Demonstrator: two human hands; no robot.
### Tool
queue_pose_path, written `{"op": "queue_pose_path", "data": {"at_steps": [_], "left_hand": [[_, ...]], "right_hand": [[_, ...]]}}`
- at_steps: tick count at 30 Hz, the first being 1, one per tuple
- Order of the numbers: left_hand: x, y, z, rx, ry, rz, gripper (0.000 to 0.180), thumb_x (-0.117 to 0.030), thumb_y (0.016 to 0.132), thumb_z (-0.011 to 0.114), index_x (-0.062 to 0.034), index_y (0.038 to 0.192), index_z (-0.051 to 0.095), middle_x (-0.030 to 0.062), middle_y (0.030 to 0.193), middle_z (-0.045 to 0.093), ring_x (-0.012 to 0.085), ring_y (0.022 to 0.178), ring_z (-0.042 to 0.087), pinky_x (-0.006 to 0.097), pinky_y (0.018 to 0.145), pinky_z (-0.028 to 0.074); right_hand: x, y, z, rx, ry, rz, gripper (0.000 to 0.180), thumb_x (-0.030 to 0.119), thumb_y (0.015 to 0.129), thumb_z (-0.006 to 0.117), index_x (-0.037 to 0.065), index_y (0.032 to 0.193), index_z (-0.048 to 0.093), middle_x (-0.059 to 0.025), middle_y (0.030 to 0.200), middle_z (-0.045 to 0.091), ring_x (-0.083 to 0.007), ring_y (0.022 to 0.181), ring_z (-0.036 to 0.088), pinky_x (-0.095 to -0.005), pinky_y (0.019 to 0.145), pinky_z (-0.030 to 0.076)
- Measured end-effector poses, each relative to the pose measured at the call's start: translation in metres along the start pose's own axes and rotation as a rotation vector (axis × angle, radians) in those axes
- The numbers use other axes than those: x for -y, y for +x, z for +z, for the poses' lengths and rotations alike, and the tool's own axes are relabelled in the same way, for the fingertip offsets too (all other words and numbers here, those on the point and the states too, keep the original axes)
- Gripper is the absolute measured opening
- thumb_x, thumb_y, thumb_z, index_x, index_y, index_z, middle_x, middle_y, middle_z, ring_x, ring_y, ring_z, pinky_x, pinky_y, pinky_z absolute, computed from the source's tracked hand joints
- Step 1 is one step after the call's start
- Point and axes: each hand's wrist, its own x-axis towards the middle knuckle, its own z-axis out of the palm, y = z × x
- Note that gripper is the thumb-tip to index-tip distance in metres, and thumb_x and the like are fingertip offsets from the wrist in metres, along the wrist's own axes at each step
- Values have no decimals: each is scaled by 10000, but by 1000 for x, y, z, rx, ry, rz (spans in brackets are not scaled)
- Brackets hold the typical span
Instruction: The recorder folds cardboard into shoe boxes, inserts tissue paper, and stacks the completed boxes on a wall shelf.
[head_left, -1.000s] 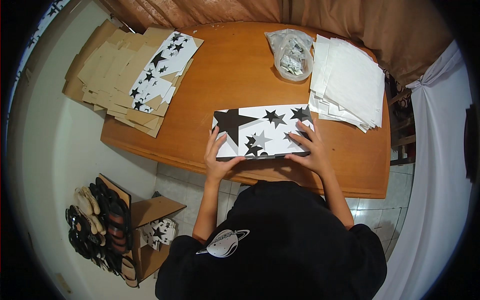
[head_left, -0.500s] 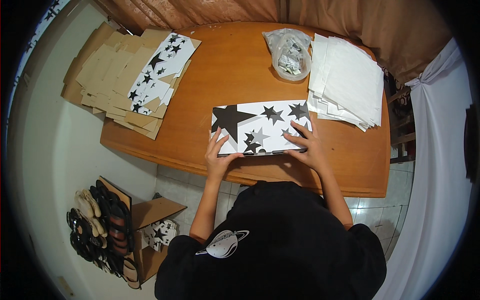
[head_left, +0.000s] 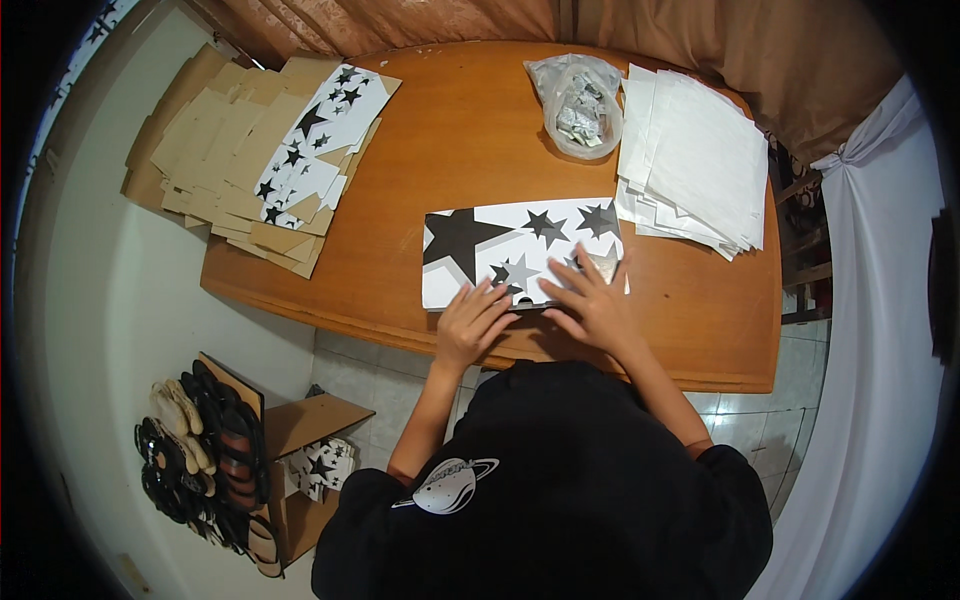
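A white cardboard box [head_left: 465, 235] printed with black and grey stars lies closed near the front edge of the wooden table. My left hand [head_left: 470, 325] rests at the middle of its near edge, fingers stretched onto the lid. Spread fingers of my right hand [head_left: 597, 305] lie flat over the lid's near right part. Neither hand is wrapped round the box. The box's near side is largely hidden under both hands.
Flat brown cardboard pieces [head_left: 215, 150] pile up at the far left, a star-printed sheet [head_left: 320, 125] on top. A plastic bag [head_left: 580, 110] of small packets and a stack of white paper [head_left: 700, 160] stand far right. Sandals [head_left: 190, 450] sit lower left beside an open carton [head_left: 310, 435].
My left hand has slid right from the box's near left corner toward the middle of its edge. The right hand has shifted slightly left, further onto the lid.
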Motion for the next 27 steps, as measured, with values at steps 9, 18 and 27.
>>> {"op": "queue_pose_path", "data": {"at_steps": [9, 18, 27], "left_hand": [[-6, 2, 13, -86, -69, 25, 170, -164, 701, 708, -74, 843, 683, 42, 948, 664, 210, 945, 619, 360, 828, 463], [-6, 1, 17, -80, -93, -18, 146, -137, 701, 706, -88, 838, 690, 40, 930, 667, 212, 934, 622, 359, 819, 467], [-1, 9, 11, -48, -129, 11, 173, -122, 703, 711, -83, 869, 685, 49, 962, 662, 231, 951, 617, 353, 848, 466]], "right_hand": [[11, -1, 25, -125, 59, -81, 289, 266, 758, 656, 201, 1039, 636, 15, 1165, 567, -204, 1134, 485, -519, 994, 260], [9, -1, 31, -211, 10, -101, 267, 252, 743, 675, 199, 1003, 647, 26, 1118, 594, -172, 1105, 508, -409, 945, 319], [1, -2, 43, -271, -21, -193, 248, 236, 755, 659, 160, 989, 639, 13, 1093, 603, -143, 1072, 528, -356, 931, 338]]}}
